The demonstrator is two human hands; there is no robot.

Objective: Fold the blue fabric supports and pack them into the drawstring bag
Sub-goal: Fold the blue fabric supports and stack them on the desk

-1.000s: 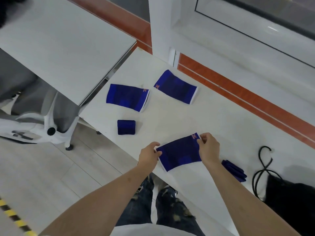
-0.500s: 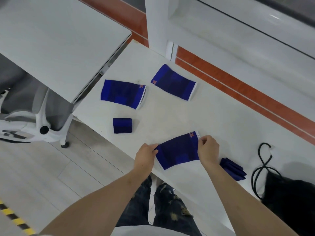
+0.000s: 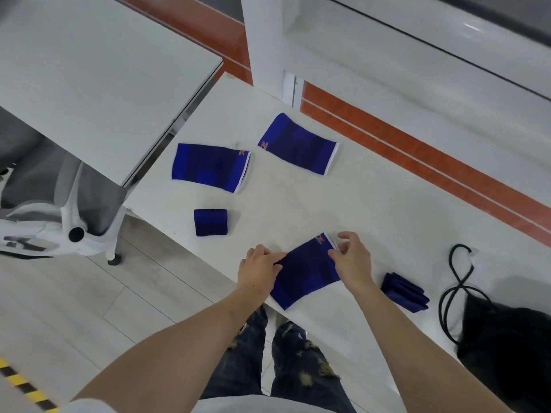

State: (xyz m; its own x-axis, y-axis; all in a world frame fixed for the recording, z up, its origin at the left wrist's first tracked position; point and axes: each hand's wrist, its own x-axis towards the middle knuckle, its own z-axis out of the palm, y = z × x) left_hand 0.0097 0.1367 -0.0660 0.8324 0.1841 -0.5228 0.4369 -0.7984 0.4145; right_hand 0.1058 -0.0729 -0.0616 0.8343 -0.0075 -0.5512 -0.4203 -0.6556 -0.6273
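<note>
A blue fabric support (image 3: 307,271) lies flat at the near edge of the white table (image 3: 372,210). My left hand (image 3: 258,268) pinches its left end. My right hand (image 3: 351,259) pinches its right end beside the orange logo. Two more flat blue supports lie farther back, one on the left (image 3: 208,166) and one in the middle (image 3: 298,143). A folded blue support (image 3: 210,222) sits near the left edge. Another folded support (image 3: 405,292) lies to the right of my right hand. The black drawstring bag (image 3: 507,347) sits at the right, its black cord (image 3: 459,281) looped on the table.
A second grey table (image 3: 89,70) stands at the upper left, overlapping the white table's corner. An office chair (image 3: 44,210) stands beneath it. A white window frame (image 3: 387,61) and a red floor stripe (image 3: 432,162) run behind the table. My legs are below the table's near edge.
My hands stayed on the ends of the near support. My left hand slid slightly onto its left end and my right hand's fingers lifted at the logo corner. The camera shifted a little.
</note>
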